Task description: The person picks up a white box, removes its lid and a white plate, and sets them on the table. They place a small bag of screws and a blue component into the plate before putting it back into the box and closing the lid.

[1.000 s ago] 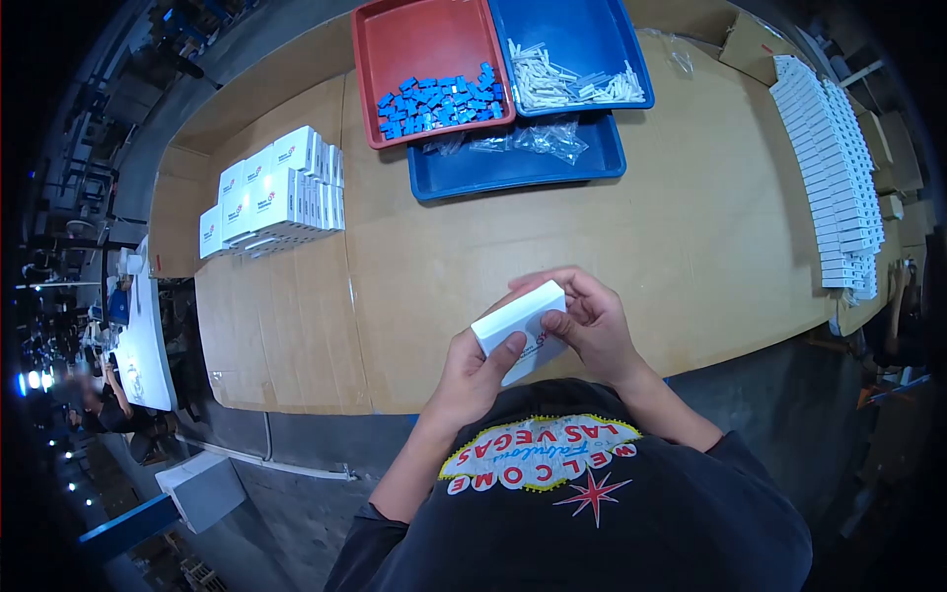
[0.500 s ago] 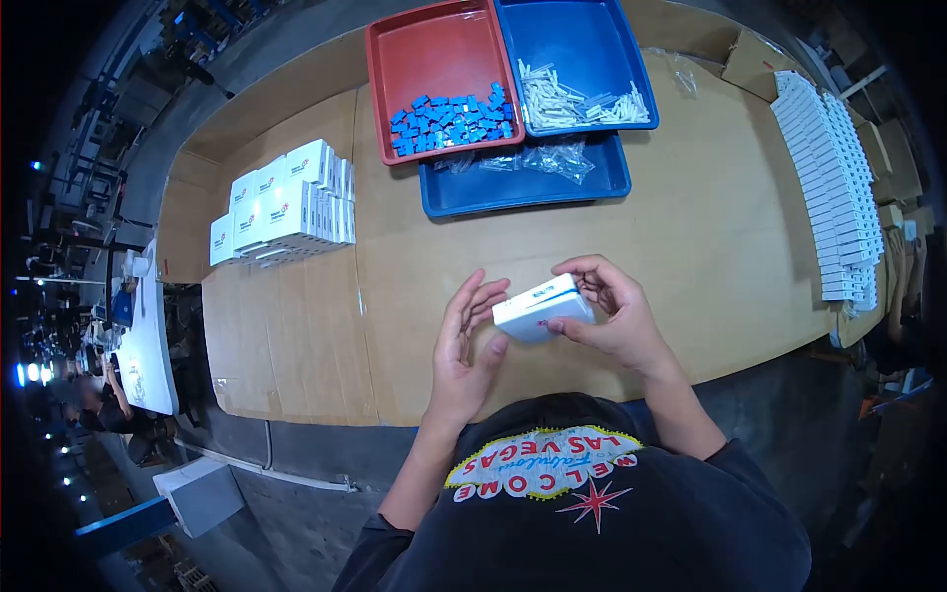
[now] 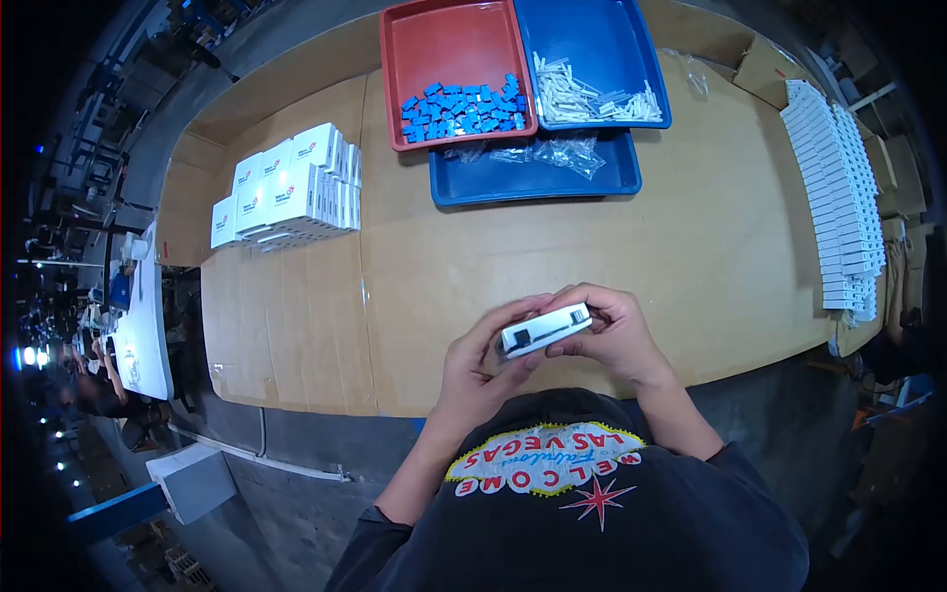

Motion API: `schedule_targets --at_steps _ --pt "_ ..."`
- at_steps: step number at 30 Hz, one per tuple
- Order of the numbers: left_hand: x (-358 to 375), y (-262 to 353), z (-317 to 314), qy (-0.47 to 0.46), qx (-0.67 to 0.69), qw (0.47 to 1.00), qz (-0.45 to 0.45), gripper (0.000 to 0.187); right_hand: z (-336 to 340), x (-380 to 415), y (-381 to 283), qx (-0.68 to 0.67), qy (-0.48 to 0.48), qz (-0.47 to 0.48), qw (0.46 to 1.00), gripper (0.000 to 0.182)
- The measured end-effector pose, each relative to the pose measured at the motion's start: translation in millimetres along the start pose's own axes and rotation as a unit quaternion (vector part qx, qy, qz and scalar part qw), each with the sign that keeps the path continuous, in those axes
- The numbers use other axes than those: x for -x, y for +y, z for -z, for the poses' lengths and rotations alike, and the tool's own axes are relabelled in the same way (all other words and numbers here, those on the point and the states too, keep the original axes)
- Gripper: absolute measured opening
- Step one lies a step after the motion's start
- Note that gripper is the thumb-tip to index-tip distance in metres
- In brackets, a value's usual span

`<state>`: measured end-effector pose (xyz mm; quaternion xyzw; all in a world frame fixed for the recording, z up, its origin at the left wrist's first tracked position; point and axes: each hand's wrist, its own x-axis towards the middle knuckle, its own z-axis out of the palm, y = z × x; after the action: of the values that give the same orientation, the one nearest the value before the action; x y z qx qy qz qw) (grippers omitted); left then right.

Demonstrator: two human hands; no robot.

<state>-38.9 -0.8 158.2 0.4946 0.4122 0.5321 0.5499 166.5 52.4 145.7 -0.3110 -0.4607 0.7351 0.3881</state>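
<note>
Close to my body, just above the table's near edge, a small white plastic box (image 3: pixel 546 331) is held between both hands. Its narrow side faces the camera and shows a dark square opening and a dark slot. My left hand (image 3: pixel 480 367) is closed around the box's left end, thumb below and fingers over the top. At the other end my right hand (image 3: pixel 623 340) grips it, with the thumb along the lower edge. The fingers partly cover the box's broad faces.
White boxes with a red logo (image 3: pixel 281 187) are stacked at left. At the back stand a red tray (image 3: pixel 454 44) of blue parts, a blue tray (image 3: pixel 592 39) of white sticks and a lower blue tray (image 3: pixel 538 187) with clear bags. White pieces (image 3: pixel 838 197) stand in rows at right.
The white box has turned, so its side with dark openings now faces the camera. My left hand, before open beside it, has closed on its left end. The view has shifted slightly.
</note>
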Motion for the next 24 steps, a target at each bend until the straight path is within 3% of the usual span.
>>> schedule_targets --at_steps 6,11,15,20,24 --pt "-0.8 -1.2 2.5 -0.026 -0.074 0.996 -0.045 0.040 2.7 -0.7 -2.1 0.038 -0.024 0.042 0.998 0.039" --pt "2.1 -2.2 5.7 -0.024 -0.090 0.995 -0.029 0.037 5.2 -0.2 5.5 0.059 -0.024 0.058 0.996 0.040" --pt "0.4 -3.9 4.4 -0.023 -0.102 0.993 -0.047 0.036 3.1 0.8 2.6 0.017 -0.024 0.027 0.999 0.041" --pt "2.9 -6.3 -1.0 -0.001 -0.009 1.000 -0.026 0.036 4.9 2.6 2.1 -0.057 -0.008 -0.018 0.998 0.042" --pt "4.7 -5.1 2.2 -0.017 0.023 1.000 -0.013 0.036 7.1 6.5 12.9 -0.001 -0.021 0.058 0.998 0.042"
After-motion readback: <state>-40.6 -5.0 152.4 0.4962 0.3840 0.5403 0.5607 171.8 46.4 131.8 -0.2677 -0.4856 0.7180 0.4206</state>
